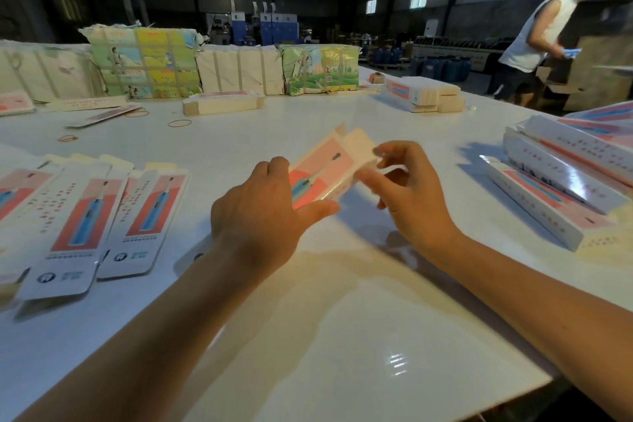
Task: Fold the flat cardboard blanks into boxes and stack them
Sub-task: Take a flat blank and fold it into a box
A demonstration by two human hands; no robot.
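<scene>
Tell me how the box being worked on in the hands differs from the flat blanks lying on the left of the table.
The box in the hands is opened into a hollow shape; the flat blanks are unfolded sheets. The box is gripped by the left hand with the right hand working its end flap, while the blanks lie untouched, overlapping on the table. The box is tilted off the surface; the blanks lie flat. Both carry the same pink, red and blue print.

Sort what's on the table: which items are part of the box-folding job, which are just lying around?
Job:
- box being folded, held by left hand and right hand
- flat blanks, left
- finished boxes stacked, right
- blank stacks at the back

Lying about:
- rubber bands
- wrapped bundles on the table
- tape roll
</scene>
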